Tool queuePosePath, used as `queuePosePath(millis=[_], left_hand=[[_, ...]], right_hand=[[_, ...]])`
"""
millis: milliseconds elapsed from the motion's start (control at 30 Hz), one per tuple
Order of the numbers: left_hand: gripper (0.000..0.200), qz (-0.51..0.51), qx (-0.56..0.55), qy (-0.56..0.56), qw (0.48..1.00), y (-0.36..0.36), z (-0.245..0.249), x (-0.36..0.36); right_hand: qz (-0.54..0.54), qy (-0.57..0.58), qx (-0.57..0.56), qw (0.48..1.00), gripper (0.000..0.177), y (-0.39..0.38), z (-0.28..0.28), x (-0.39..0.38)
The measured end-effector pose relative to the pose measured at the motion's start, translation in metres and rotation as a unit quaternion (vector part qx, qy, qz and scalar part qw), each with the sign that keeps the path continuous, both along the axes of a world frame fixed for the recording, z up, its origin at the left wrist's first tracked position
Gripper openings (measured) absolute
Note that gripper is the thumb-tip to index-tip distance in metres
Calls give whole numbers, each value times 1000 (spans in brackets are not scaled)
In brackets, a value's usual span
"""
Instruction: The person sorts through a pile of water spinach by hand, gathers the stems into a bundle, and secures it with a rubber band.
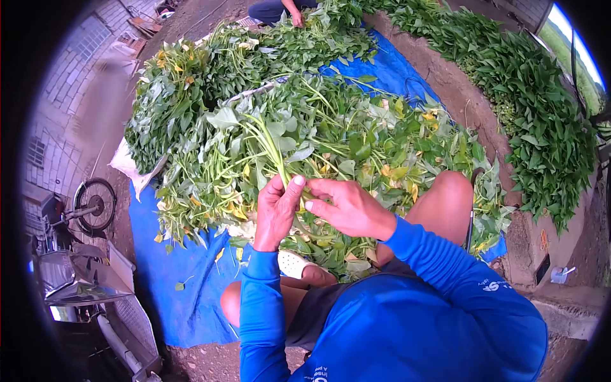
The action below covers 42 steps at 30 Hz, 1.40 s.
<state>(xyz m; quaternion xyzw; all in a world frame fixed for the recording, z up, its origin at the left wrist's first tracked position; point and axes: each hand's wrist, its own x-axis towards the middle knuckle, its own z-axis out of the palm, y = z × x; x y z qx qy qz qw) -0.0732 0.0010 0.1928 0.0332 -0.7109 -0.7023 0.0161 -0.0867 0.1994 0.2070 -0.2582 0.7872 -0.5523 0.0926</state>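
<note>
My left hand (pixel 278 213) is closed round a bunch of leafy green stems (pixel 272 149) that look like water spinach. The bunch points up and away, its leaves over the pile, and its lower stems run down between my hands. Close against my left thumb, my right hand (pixel 350 207) has its thumb and fingers curled at the stems; part of that grip is hidden. Below and beyond both hands spreads a large loose pile of the same greens (pixel 363 140), with some yellow leaves mixed in.
A blue tarp (pixel 184 286) lies under the pile. Another person's hand (pixel 298 19) is at the greens at the far end. More bundled greens (pixel 541 121) line the right side. A motorcycle (pixel 95 274) stands at left. My shoe (pixel 293 263) is beneath my hands.
</note>
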Motion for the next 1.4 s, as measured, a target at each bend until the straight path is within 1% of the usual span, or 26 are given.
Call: queuePosePath(millis=[33,67,100,133,200,233,267,333,367,433,500,533,633,667,733,767,800,867,900,1000,1167,1200,1267,1300,1333,1400], left_hand=[[29,5,14,8,1000,6,1,-1],[30,22,-7,3,1000,10,3,0],[31,38,14,4,999,14,3,0],[32,53,38,2,998,15,1,1],[32,73,39,6,997,6,-7,4],[32,95,54,8,994,1,-15,2],[26,144,51,2,988,-2,-22,2],[20,177,33,36,983,-2,-18,-1],[21,177,37,60,982,0,-19,-2],[24,163,62,78,982,13,0,-3],[23,148,36,90,984,10,-7,-7],[23,136,27,91,986,9,-8,-8],[12,173,7,114,978,11,-10,-5],[12,192,-76,177,962,12,-10,-3],[14,225,-240,298,896,16,-9,2],[15,232,-209,288,905,20,-9,6],[14,245,-139,236,930,18,-11,4],[12,269,6,126,955,10,-25,-1],[11,282,-6,109,953,2,-36,-10],[19,266,40,44,962,-14,-54,-18],[22,300,2,77,951,-24,-74,-23],[26,304,-14,68,950,-23,-69,-21],[29,306,-39,106,945,-15,-56,-13],[29,299,-13,130,945,-13,-59,-13],[26,291,-35,152,944,-8,-54,-9],[24,259,-33,160,952,-2,-52,0]], right_hand=[[-26,-40,-28,998,35,-3,-14,2],[-47,-79,-56,994,33,-9,-31,-1],[-65,-117,-83,987,30,-15,-33,-4],[-81,-91,-93,988,29,-15,-36,-5],[-121,-40,-109,986,27,-5,-39,-4],[-128,-32,-99,986,28,0,-40,-5],[-136,-25,-91,986,28,5,-41,-6],[-143,-16,-79,986,29,5,-41,-6],[-153,1,-90,984,23,2,-42,-3],[-131,14,-78,988,23,-2,-35,3],[-122,31,-75,989,22,-7,-37,8],[-124,11,-95,988,22,-10,-42,9],[-130,-33,-142,981,23,-11,-48,7],[-129,-41,-149,980,23,-9,-47,7],[-124,-71,-165,976,23,-7,-47,7],[-119,-93,-175,973,23,-6,-48,7],[-113,-114,-185,969,24,-7,-47,6],[-100,-88,-180,975,24,-8,-46,11],[-92,-76,-177,977,24,-9,-45,14],[-88,-33,-171,981,24,-14,-52,15],[-119,-65,-166,977,23,-2,-54,5],[-130,-57,-159,977,22,2,-53,1],[-155,-37,-144,977,22,12,-51,-11],[-169,-23,-133,976,22,15,-50,-16],[-174,-27,-136,975,22,17,-50,-20],[-182,-34,-145,972,22,17,-49,-27]])
